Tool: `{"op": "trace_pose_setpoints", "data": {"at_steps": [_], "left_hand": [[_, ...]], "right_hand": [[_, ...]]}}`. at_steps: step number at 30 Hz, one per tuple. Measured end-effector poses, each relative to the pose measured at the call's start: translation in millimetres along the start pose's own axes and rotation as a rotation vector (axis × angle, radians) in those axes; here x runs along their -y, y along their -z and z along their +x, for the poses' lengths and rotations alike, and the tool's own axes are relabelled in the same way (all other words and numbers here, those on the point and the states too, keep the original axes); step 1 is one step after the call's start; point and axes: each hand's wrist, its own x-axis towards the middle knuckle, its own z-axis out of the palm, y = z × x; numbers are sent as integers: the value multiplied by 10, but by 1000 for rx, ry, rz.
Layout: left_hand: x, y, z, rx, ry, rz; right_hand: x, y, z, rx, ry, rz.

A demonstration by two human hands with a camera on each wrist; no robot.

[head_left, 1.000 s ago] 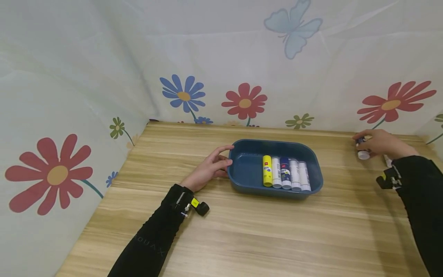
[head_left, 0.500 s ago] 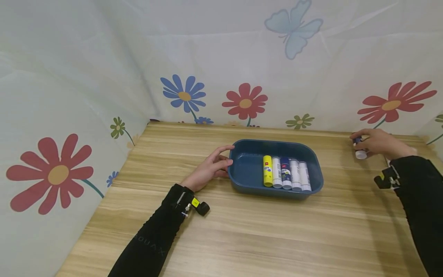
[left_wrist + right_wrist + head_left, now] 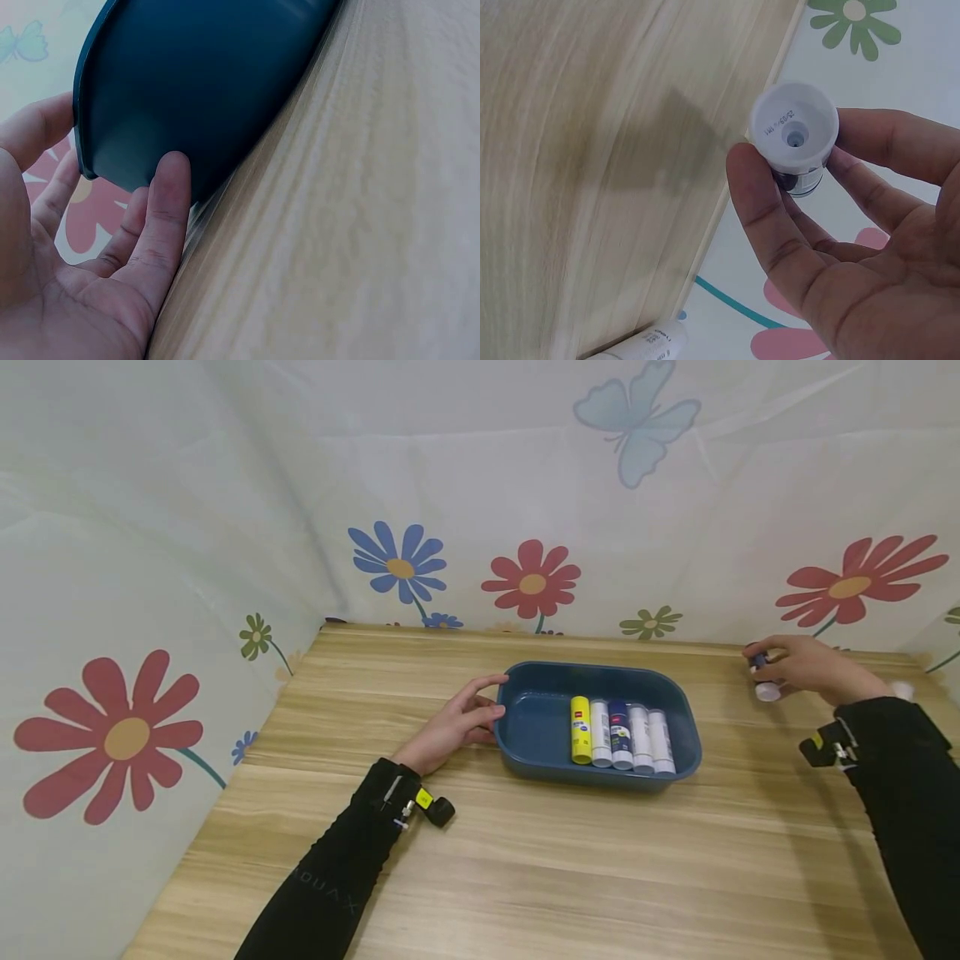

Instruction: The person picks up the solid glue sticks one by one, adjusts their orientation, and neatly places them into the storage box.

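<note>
A dark blue glue stick (image 3: 760, 668) with a white base is pinched between the thumb and fingers of my right hand (image 3: 813, 670), near the table's back edge. In the right wrist view the round white bottom of this glue stick (image 3: 795, 124) faces the camera. My left hand (image 3: 448, 727) touches the left end of a blue plastic bin (image 3: 517, 767), its fingertips at the rim and outer wall. Inside the bin, several glue sticks lie side by side in the right half: a yellow one (image 3: 581, 731), a dark blue one (image 3: 619, 735) and white ones (image 3: 640, 737).
Another white glue stick (image 3: 649, 345) lies on the table beyond my right hand, mostly hidden behind the wrist in the head view. The wooden table (image 3: 570, 868) ends at the back against a white cloth (image 3: 465, 460) printed with flowers and a butterfly.
My right hand has moved a little to the left with the dark blue glue stick, bringing more of the white glue stick behind it into view. The left hand and bin stay put.
</note>
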Motion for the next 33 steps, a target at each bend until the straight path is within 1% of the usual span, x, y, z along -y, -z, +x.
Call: {"op": "trace_pose_setpoints", "data": {"at_steps": [6,18,27,33], "left_hand": [[3,1,4,10,-2,3],[-13,-5,-9,11,0,1],[-15,-8,-18,9,2,10],[-9,-2,-4,2,1,2]], "right_hand": [[13,-28,15,9,6,15],[32,-35,19,-10,18,36],[128,-98,17,11,34,27],[145,-116,27,18,48,23]]}}
